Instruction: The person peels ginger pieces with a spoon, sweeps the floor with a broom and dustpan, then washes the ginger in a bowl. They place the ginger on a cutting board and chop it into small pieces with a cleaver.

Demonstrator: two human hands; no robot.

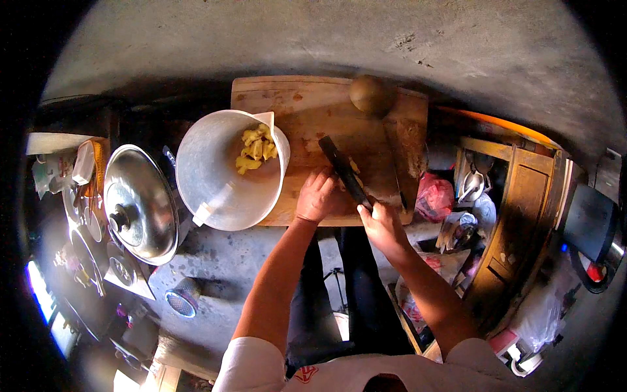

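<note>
My right hand (384, 228) grips a dark-bladed knife (343, 169), seen nearly edge-on and slanting across a wooden cutting board (299, 112). Close to the left of the blade, my left hand (317, 193) rests low over the board with its fingers curled. Whatever may be under those fingers is hidden. A thin yellowish piece (354, 166) shows just right of the blade. Partly over the board's left side stands a large pale pot (210, 161). Chunks of a yellow food, perhaps ginger (256, 149), lie inside it. A round brown object (372, 95) sits at the board's far edge.
To the left is a steel lid (142, 206) with a black knob. A perforated metal cylinder (181, 300) is lower left. On the right are a red plastic bag (435, 196) and a wooden cabinet (526, 206). A rough wall (313, 34) rises behind the board.
</note>
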